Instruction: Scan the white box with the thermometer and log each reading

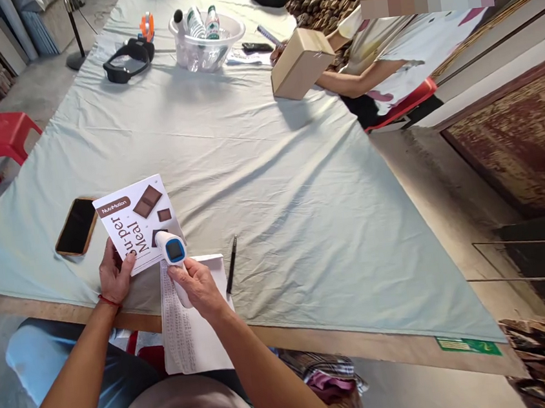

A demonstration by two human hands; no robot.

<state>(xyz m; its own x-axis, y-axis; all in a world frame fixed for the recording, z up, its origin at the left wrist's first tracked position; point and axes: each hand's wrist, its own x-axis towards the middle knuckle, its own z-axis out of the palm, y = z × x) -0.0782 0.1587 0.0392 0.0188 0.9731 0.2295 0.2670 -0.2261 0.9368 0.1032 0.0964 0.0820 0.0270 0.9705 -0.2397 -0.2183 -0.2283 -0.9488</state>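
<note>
The right hand's (pixel 203 286) fingers are closed around the handle of a white thermometer (pixel 175 250), its lower grip partly covered; the blue-edged screen faces the person, the nose points away toward a box (pixel 130 212), and the handle runs back toward the lap. I can't tell whether nose and box touch. The left hand (pixel 117 275) grips that box, thumb over the lettering, other fingers mostly hidden behind; its front tilts up above the table edge. Both forearms reach in from below, converging over a notebook (pixel 203 334).
</note>
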